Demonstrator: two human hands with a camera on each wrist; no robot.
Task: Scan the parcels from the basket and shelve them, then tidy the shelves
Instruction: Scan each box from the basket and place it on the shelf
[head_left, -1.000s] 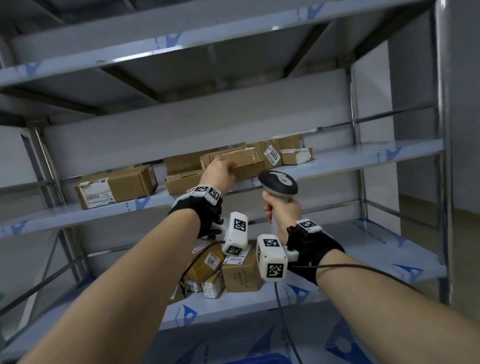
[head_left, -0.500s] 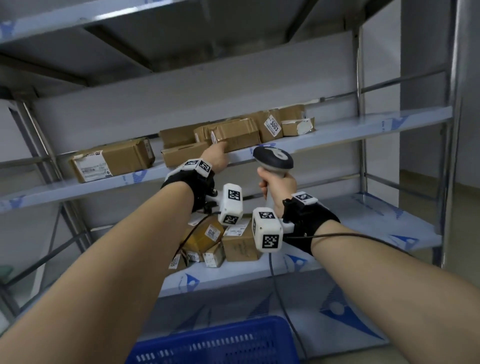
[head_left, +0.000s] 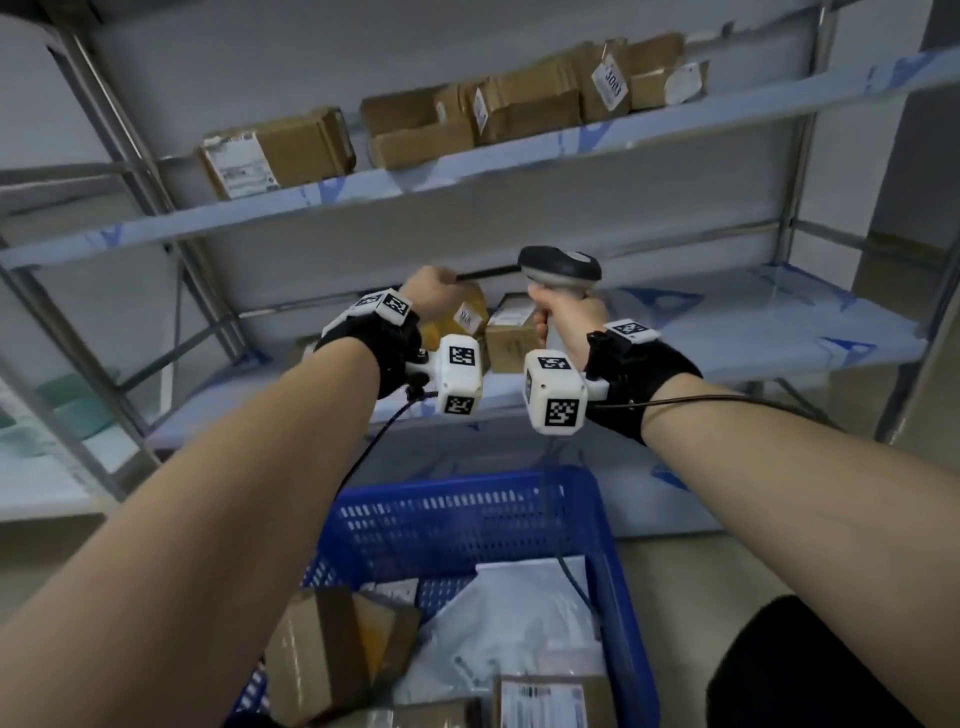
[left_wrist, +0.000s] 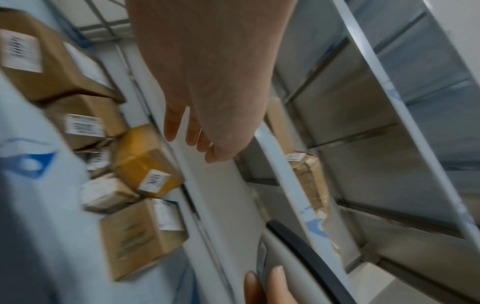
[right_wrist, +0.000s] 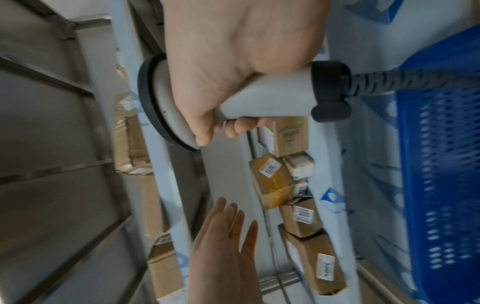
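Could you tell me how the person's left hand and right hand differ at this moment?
The left hand is open with straight fingers and holds nothing; the right hand grips the barcode scanner by its handle. The left hand is flat, the right hand is curled into a fist. Both are raised in front of the shelves, above the blue basket.

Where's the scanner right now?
In the head view the scanner sits centre frame, gripped by the right hand, in front of the lower shelf and above the blue basket. The empty left hand is just beside it.
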